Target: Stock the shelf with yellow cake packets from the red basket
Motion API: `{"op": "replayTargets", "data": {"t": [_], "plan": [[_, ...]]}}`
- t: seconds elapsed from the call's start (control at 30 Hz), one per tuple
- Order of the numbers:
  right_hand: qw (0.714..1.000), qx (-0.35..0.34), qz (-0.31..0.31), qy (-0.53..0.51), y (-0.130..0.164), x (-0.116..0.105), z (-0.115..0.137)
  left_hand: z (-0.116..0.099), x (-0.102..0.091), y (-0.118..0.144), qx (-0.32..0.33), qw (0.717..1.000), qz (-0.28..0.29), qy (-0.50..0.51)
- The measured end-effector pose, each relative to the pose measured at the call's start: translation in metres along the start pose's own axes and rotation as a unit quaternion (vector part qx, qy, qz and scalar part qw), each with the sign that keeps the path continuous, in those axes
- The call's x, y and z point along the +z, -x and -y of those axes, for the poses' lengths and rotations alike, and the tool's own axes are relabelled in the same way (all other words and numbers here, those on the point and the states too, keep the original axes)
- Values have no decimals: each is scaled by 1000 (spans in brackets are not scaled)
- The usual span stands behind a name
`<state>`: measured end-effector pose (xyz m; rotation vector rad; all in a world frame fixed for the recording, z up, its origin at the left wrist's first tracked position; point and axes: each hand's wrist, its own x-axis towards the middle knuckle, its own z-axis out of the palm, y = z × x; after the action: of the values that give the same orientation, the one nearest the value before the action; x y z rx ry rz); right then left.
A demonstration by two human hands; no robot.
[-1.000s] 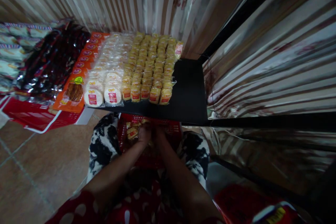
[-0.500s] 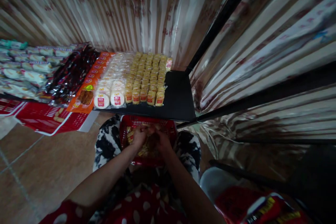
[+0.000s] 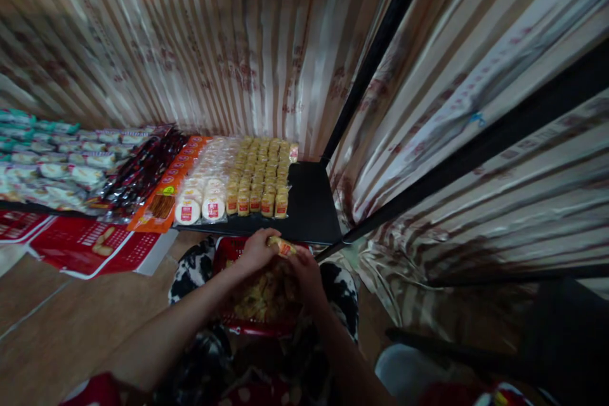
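Observation:
A red plastic basket (image 3: 227,252) rests on my lap, filled with small yellow snack packets. Both hands are raised over it. My left hand (image 3: 257,250) and my right hand (image 3: 304,273) together grip a strip of yellow snack packets (image 3: 283,246), held just below the front edge of the black shelf (image 3: 311,216). On that shelf lie rows of the same yellow packets (image 3: 261,181) and round white cake packets (image 3: 202,193).
Orange packets (image 3: 164,203), dark red packets (image 3: 143,174) and pale packets (image 3: 47,168) fill the shelf to the left. Red printed cartons (image 3: 80,244) hang below it. Striped shiny curtains line the back and right. Black shelf frames (image 3: 380,44) cross at right. Brown tiled floor lies at left.
My hands have lifted out of the basket, bringing a strip of yellow packets up toward the shelf edge. The view has tilted upward, showing more curtain.

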<state>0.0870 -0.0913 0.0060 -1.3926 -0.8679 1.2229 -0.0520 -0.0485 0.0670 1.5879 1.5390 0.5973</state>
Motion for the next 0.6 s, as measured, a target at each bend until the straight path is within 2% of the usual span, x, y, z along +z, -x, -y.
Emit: {"op": "replayTargets", "data": {"t": [0.07, 0.13, 0.27, 0.4, 0.6], "plan": [[999, -30, -4, 35, -6, -6, 13, -17, -15, -10, 64, 996, 37, -52], [988, -96, -10, 117, -13, -11, 27, -33, -25, -20, 117, 987, 69, -85], [937, -219, -25, 270, -29, -15, 54, -60, -31, -44, 175, 970, 95, -136], [922, -231, -40, 309, -53, -12, 76, -88, -30, -71, 177, 966, 82, -172], [935, -201, -86, 281, -107, -7, 90, -123, -25, -115, 161, 971, 23, -178]]}}
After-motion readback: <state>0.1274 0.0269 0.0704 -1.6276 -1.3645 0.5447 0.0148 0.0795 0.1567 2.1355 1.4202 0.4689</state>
